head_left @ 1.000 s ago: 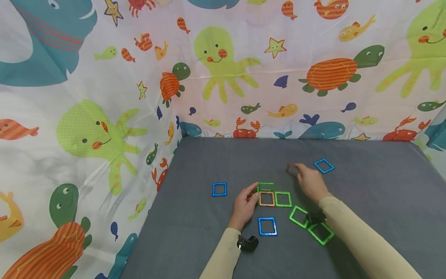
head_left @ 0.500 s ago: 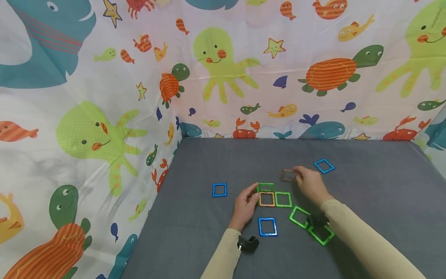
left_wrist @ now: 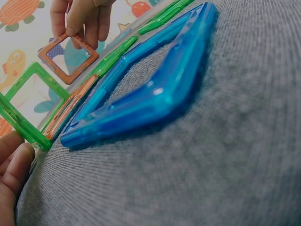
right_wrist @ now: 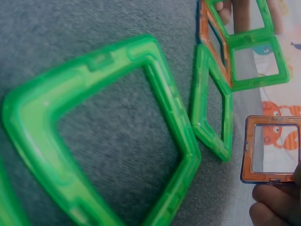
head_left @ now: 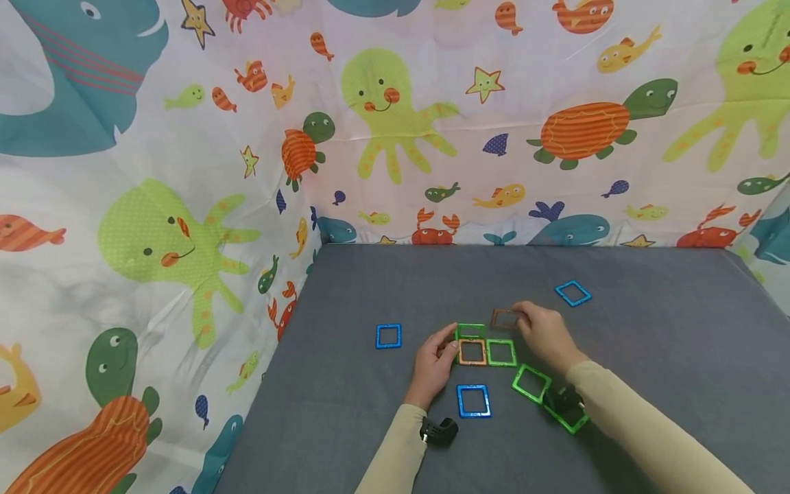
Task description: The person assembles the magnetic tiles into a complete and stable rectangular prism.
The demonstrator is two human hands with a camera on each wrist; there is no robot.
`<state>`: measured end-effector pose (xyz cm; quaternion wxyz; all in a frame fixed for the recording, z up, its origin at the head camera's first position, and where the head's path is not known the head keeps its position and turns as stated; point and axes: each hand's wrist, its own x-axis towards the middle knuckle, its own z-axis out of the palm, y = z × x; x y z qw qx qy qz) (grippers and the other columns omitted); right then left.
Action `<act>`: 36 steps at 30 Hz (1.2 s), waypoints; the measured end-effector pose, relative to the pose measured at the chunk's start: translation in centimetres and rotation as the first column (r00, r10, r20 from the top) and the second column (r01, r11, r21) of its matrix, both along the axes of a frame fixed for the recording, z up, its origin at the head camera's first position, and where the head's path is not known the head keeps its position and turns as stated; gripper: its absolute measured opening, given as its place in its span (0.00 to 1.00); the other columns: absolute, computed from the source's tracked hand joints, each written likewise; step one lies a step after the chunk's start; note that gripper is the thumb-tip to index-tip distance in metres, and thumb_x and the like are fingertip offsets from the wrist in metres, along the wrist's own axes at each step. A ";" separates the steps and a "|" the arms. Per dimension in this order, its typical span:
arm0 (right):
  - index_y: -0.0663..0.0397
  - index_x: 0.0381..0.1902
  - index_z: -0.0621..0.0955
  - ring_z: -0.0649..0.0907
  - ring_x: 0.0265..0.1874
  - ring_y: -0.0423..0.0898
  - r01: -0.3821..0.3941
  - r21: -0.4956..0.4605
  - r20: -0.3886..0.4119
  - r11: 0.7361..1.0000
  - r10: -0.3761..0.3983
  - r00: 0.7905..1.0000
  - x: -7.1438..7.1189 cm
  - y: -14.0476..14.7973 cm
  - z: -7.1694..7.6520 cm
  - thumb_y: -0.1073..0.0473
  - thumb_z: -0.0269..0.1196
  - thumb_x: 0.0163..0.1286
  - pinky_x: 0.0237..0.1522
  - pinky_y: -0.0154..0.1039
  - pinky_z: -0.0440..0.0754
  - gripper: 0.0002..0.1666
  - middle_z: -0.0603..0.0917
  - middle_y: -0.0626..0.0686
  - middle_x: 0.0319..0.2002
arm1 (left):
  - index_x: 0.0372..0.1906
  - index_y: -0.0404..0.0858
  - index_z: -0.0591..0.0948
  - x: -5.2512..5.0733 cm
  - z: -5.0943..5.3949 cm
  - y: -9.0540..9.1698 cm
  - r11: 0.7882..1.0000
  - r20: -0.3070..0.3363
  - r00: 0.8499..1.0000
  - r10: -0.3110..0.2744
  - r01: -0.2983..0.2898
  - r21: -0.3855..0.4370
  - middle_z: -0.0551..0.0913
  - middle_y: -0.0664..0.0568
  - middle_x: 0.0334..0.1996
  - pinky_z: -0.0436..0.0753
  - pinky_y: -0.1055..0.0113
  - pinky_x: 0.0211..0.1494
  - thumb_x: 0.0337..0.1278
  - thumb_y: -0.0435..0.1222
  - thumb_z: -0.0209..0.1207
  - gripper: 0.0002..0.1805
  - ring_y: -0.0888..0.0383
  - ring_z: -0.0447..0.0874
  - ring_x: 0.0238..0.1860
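Note:
My right hand (head_left: 546, 336) pinches an orange square magnetic tile (right_wrist: 270, 177) by its edge, held upright above the table behind the built tiles. On the table lies another orange tile (head_left: 472, 363), with a flat green tile (head_left: 515, 352) joined at its right. A green tile (head_left: 471, 325) stands upright at its back edge, and a second upright green tile (right_wrist: 269, 16) stands at its left edge. My left hand (head_left: 432, 367) touches that left tile from outside with its fingertips; in the left wrist view, the hand (left_wrist: 11, 174) meets its lower corner.
Flat on the grey table lie a blue tile (head_left: 389, 346) at left, a blue tile (head_left: 474, 414) in front and a blue tile (head_left: 564, 298) at back right. Two green tiles (head_left: 527, 395) lie under the right forearm. A patterned cloth hangs behind and at left.
My right hand has brought the orange tile left and toward me, closer to the green tiles, turning its face into view. The left hand stays in place.

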<state>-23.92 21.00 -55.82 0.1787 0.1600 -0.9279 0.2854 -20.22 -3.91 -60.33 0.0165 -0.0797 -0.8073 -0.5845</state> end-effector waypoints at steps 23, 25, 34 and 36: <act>0.61 0.44 0.85 0.79 0.26 0.40 -0.035 0.029 0.006 0.999 0.035 0.999 0.8 -0.3 -1.4 0.71 0.59 0.71 0.29 0.41 0.78 0.09 0.90 0.59 0.38 | 0.69 0.51 0.77 0.0 0.0 0.0 1.000 -0.014 1.000 -0.006 0.007 0.009 0.84 0.51 0.59 0.75 0.73 0.45 0.75 0.41 0.55 0.22 0.66 0.75 0.41; 0.61 0.44 0.85 0.77 0.25 0.40 -0.034 0.030 0.003 0.999 0.034 0.999 0.8 -0.3 -1.3 0.71 0.59 0.71 0.28 0.40 0.77 0.09 0.90 0.59 0.37 | 0.70 0.50 0.77 0.0 0.0 0.0 1.000 -0.018 1.000 -0.007 0.007 0.007 0.84 0.50 0.59 0.75 0.72 0.45 0.75 0.41 0.55 0.22 0.66 0.75 0.41; 0.60 0.44 0.85 0.75 0.24 0.40 -0.028 0.032 -0.001 0.999 0.028 1.000 1.1 -0.3 -1.4 0.70 0.59 0.71 0.28 0.39 0.75 0.09 0.90 0.57 0.36 | 0.70 0.52 0.77 -0.1 -0.2 -0.1 1.000 -0.011 1.000 -0.006 0.006 -0.003 0.83 0.52 0.61 0.77 0.72 0.48 0.76 0.42 0.54 0.22 0.65 0.77 0.44; 0.60 0.44 0.85 0.77 0.25 0.41 -0.033 0.032 -0.003 0.999 0.033 0.999 1.1 -0.3 -1.4 0.70 0.60 0.71 0.29 0.40 0.76 0.09 0.90 0.57 0.36 | 0.70 0.53 0.77 -0.1 -0.2 -0.1 1.000 -0.004 1.000 -0.006 0.006 -0.006 0.83 0.53 0.61 0.77 0.72 0.49 0.76 0.42 0.54 0.22 0.65 0.77 0.45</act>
